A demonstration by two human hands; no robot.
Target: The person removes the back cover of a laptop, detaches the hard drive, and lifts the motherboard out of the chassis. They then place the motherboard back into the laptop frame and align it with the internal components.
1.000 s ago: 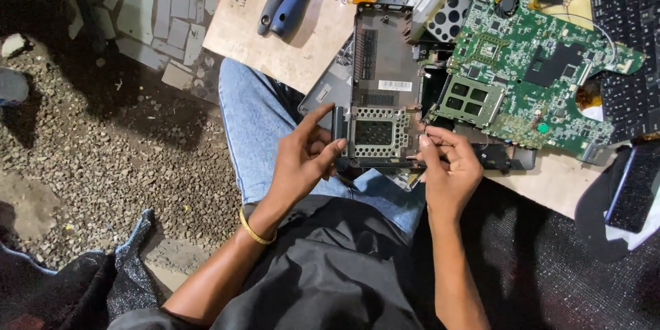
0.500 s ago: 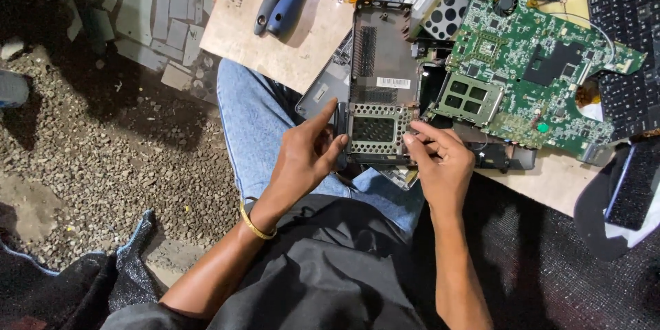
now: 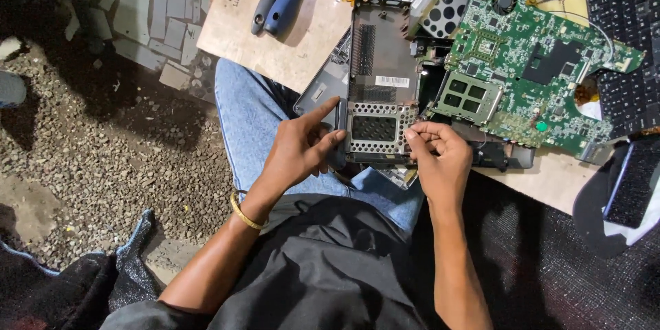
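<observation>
Person seated, seen from above, holding a dark laptop case [image 3: 378, 82] upright-ish over the lap, its far end on the tabletop [image 3: 275, 48]. Left hand [image 3: 299, 148] grips the case's near-left edge, fingers closed on it w/ index stretched along the side. Right hand [image 3: 440, 158] pinches the near-right corner by a perforated metal plate [image 3: 377, 129]. Green circuit board [image 3: 529, 69] lies just right of the case; 2 screwdrivers [image 3: 278, 0] beyond it to the left.

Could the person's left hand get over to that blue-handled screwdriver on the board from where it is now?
Probably yes. The left hand grips the dark laptop panel, and the blue-handled screwdriver lies in the open on the pale board beyond it, with nothing between. The hand would have to let go first.
</observation>
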